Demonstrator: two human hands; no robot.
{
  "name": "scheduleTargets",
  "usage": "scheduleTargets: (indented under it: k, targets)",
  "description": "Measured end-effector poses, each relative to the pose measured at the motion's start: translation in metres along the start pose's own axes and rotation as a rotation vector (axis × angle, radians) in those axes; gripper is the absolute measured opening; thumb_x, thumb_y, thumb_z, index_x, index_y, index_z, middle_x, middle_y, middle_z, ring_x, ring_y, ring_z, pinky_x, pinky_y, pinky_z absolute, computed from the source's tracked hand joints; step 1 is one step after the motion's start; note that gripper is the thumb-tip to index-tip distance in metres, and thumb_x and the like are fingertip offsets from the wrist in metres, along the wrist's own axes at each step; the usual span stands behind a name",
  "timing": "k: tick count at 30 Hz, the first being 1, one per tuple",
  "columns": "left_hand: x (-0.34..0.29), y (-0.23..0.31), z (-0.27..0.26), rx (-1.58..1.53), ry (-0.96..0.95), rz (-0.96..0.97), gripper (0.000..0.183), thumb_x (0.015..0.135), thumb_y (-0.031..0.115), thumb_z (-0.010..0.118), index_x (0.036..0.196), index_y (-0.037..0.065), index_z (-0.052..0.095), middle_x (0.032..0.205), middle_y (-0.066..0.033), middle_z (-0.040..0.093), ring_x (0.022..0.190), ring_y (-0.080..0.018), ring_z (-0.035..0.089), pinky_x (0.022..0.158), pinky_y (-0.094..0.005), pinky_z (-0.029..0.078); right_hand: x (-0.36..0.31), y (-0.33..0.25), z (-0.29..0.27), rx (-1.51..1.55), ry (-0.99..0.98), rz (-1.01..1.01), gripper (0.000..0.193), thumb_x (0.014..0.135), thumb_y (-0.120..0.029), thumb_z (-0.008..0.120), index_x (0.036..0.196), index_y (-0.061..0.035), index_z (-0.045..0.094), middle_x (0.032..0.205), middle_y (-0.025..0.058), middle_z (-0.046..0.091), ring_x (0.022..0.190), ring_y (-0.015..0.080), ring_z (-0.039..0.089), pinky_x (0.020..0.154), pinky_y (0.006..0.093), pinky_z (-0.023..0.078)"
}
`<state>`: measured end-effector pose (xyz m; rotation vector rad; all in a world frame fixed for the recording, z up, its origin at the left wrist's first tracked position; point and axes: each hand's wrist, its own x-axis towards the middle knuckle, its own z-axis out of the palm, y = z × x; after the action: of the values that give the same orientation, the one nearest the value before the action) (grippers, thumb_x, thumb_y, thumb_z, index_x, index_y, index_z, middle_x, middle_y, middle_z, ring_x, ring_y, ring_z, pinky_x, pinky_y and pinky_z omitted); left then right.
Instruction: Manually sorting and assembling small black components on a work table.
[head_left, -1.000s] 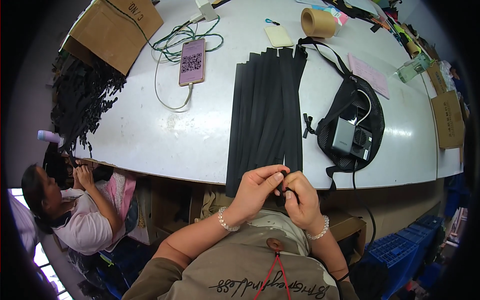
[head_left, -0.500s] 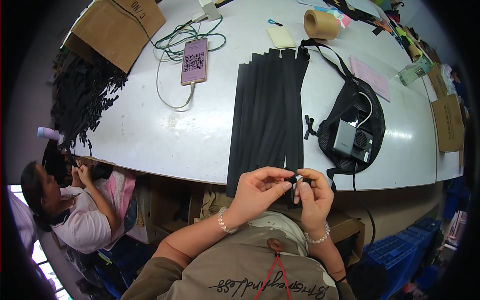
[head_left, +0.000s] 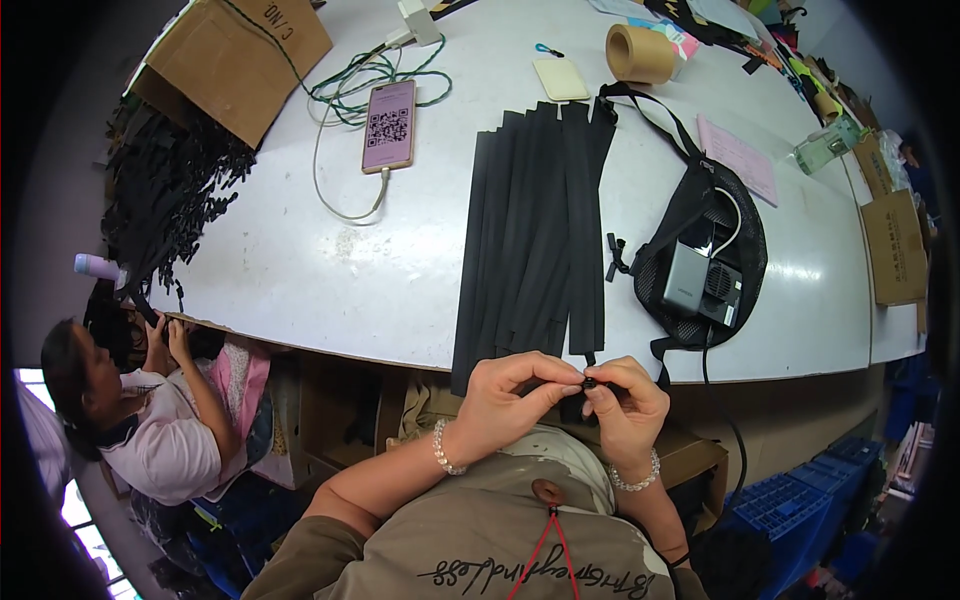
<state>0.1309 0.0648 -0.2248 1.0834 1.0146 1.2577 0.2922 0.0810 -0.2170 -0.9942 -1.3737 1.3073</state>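
Both my hands meet just off the table's front edge, thumbs and forefingers pinched together. Between the fingertips of my left hand (head_left: 518, 396) and my right hand (head_left: 628, 408) is a small black piece (head_left: 589, 382), mostly covered by the fingers. It sits at the narrow near end of one black strip (head_left: 585, 250), which looks like zipper tape. That strip lies on top of a row of similar long black strips (head_left: 500, 230) stretching away from me, some overhanging the edge.
Right of the strips are small black pulls (head_left: 616, 256) and a black mesh bag (head_left: 745, 250) holding a grey power bank (head_left: 686, 278). A phone (head_left: 388, 128) on a cable lies left. A cardboard box (head_left: 235, 65) tops a black heap (head_left: 165, 190). Another person (head_left: 165, 430) works at the left.
My hands have drawn slightly nearer to me, and the fingertips have closed together over the small black piece. At the left, the other person's hands have shifted a little.
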Motion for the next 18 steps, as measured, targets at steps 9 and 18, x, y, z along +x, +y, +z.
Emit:
scheduleTargets:
  k: [9, 18]
  targets:
    - [-0.0035, -0.0033, 0.0033, -0.024, 0.016, 0.034, 0.009, 0.079, -0.003, 0.063, 0.088, -0.001, 0.064, 0.086, -0.0088, 0.066, 0.079, -0.0123, 0.063, 0.07, -0.0228, 0.051, -0.0032, 0.0025, -0.0001, 0.02, -0.002, -0.005, 0.014, 0.081, 0.004, 0.06, 0.094, 0.0039, 0.063, 0.085, 0.0089, 0.059, 0.062, 0.008, 0.055, 0.053, 0.0182, 0.045]
    - [-0.001, -0.0002, 0.0025, 0.083, -0.027, 0.095, 0.009, 0.079, -0.007, 0.062, 0.087, -0.002, 0.063, 0.088, -0.0108, 0.064, 0.081, -0.0135, 0.061, 0.071, -0.0237, 0.05, -0.0082, 0.0036, 0.0025, 0.027, 0.048, 0.017, 0.013, 0.082, 0.002, 0.06, 0.094, 0.0039, 0.062, 0.085, 0.0089, 0.058, 0.06, 0.0084, 0.055, 0.051, 0.0187, 0.044]
